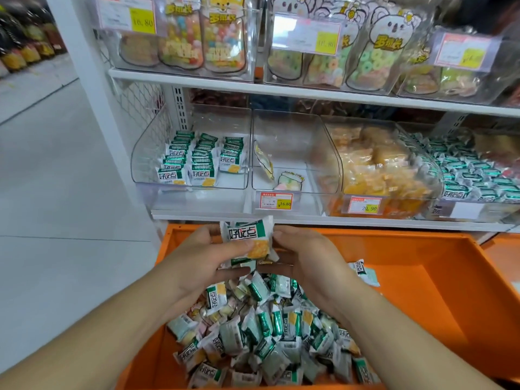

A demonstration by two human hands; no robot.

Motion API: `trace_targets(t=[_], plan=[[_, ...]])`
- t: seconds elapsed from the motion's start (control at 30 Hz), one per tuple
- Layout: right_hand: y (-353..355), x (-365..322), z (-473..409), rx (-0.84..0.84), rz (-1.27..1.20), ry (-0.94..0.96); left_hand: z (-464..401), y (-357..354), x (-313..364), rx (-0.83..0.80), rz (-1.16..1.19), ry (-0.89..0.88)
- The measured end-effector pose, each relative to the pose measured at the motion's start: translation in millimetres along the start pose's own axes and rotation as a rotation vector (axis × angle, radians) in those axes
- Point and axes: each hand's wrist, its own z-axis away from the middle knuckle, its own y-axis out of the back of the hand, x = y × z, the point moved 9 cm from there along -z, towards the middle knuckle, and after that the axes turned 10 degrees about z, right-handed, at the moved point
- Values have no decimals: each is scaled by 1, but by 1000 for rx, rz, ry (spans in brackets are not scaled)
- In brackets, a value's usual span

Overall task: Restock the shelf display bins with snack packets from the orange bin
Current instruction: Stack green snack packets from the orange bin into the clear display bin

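A small stack of white-and-green snack packets point(247, 240) is held between both hands above the orange bin point(408, 277). My left hand point(208, 260) grips the stack from the left, thumb on the front packet. My right hand point(306, 257) holds it from the right. Below the hands lies a heap of loose packets point(264, 339) in the orange bin. The leftmost clear display bin point(146, 159) on the lower shelf holds three neat rows of the same packets point(197, 161).
The clear bin next to it point(318, 153) holds two other sweets packets. Further right stand a bin of yellow snacks point(380, 170) and one of green-white packets point(472, 175). Bagged candy fills the upper shelf point(281, 88). Grey floor lies at the left.
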Motion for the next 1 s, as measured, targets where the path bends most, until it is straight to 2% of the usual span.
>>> trace_targets(t=[0.2,0.27,0.43,0.73,0.87,1.0], plan=[[10,21,-23,45,166,-91,-16,8,-22,-63,-16,70],[19,34,-32,81,265,-129,-26,20,-32,-18,-34,92],[48,99,-63,168,721,-200,-51,52,-69,100,-44,184],[67,211,-126,245,1082,-310,-96,109,-167,279,-111,335],[67,220,-139,308,1234,-336,-109,112,-187,262,-189,363],[64,216,-138,282,1315,-322,-114,104,-193,216,-157,369]])
